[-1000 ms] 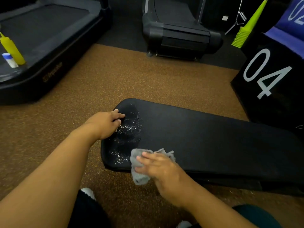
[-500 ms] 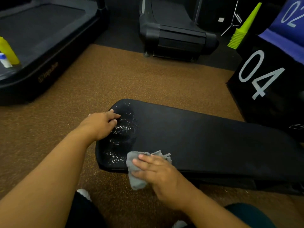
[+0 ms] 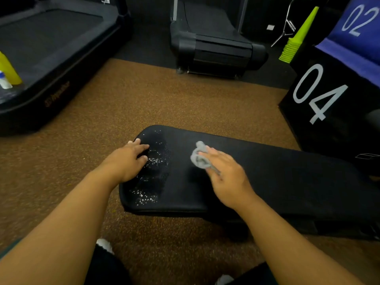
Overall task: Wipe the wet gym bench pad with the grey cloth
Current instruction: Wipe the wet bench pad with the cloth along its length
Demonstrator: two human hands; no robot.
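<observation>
The black gym bench pad [image 3: 277,182] lies low across the brown floor, running from the centre to the right. Water droplets [image 3: 153,173] glisten on its left end. My left hand [image 3: 127,159] rests flat on the pad's left edge, fingers spread beside the wet patch. My right hand [image 3: 226,175] presses the crumpled grey cloth [image 3: 199,157] onto the pad, to the right of the droplets. The cloth sticks out from under my fingertips.
A black treadmill [image 3: 51,58] stands at the left with a yellow bottle [image 3: 8,68] and a small white bottle [image 3: 4,81] on it. Another machine [image 3: 216,48] is at the back. A black box marked 04 [image 3: 329,103] and stacked green cones [image 3: 296,40] stand at the right.
My right hand has carried the cloth from the pad's near edge up onto the top of the pad, further right and away from me. My left hand has stayed at the left end.
</observation>
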